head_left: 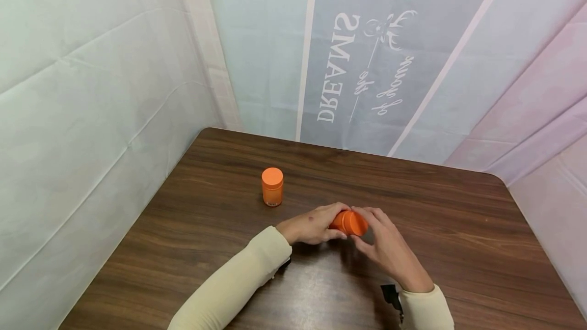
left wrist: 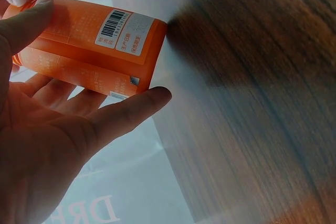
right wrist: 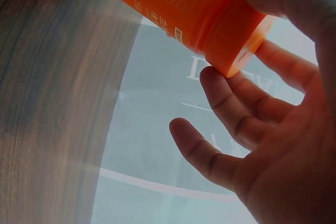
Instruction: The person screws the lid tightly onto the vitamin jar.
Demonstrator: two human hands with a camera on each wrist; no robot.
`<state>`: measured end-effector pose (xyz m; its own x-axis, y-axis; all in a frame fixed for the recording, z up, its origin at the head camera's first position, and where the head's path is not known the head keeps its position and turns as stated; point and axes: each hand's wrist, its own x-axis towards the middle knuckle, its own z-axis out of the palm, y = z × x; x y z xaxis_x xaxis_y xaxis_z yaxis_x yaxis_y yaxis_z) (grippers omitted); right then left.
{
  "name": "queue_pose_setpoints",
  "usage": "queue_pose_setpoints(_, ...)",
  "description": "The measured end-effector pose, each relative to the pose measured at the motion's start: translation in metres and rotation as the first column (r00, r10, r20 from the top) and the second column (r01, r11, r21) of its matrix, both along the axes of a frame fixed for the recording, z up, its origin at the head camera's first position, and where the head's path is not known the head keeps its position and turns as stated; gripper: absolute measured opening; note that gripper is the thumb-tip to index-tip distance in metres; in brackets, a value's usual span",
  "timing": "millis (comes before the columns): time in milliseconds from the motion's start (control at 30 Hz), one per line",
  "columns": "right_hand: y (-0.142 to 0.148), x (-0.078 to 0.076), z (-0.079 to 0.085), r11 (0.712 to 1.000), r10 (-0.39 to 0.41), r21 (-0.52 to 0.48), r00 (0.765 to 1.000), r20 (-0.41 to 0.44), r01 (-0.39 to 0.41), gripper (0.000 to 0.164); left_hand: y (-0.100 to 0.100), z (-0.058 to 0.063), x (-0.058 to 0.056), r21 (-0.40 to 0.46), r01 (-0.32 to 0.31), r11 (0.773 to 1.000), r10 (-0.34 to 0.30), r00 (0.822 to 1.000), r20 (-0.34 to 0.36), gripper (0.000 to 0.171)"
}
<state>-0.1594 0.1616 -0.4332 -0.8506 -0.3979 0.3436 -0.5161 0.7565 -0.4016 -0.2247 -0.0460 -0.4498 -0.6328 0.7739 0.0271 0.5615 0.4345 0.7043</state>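
An orange plastic bottle (head_left: 338,222) lies tilted between the two hands, its orange cap (head_left: 358,223) toward the right. My left hand (head_left: 316,225) grips the body with thumb and fingers. In the left wrist view, a white barcode label (left wrist: 125,32) shows near the base of the bottle. My right hand (head_left: 387,246) pinches the cap by its rim, thumb on one side and fingertips on the other. As the right wrist view shows, the little finger stands away from it. The cap is on the bottle's neck.
A second orange bottle (head_left: 272,193), capped, stands upright on the dark wooden table (head_left: 220,182), to the left of and beyond the hands. Pale fabric (head_left: 257,55) with printed lettering hangs behind the far edge. More light cloth (head_left: 91,116) borders the left side.
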Motion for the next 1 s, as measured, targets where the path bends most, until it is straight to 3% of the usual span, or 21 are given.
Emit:
queue_pose_setpoints(567, -0.0031, 0.0007, -0.0001, 0.994, -0.111, 0.002, 0.990, 0.083, 0.111, 0.061, 0.0003, -0.0004, -0.0004, -0.010, -0.008, 1.000, 0.008, 1.000, 0.021, 0.050)
queue_pose_setpoints(833, -0.0003, 0.0000, -0.0052, 1.000, 0.027, 0.007, 1.000, -0.008, -0.027, 0.070, -0.0003, -0.0049, 0.0000, -0.006, 0.004, 1.000, -0.004, 1.000, -0.007, 0.054)
queue_pose_setpoints(1000, -0.0003, 0.0005, -0.0058, 0.998, 0.056, 0.019, 0.998, -0.043, -0.055, 0.069, -0.0004, -0.0062, 0.0005, -0.001, 0.009, 1.000, -0.009, 1.000, 0.005, 0.053)
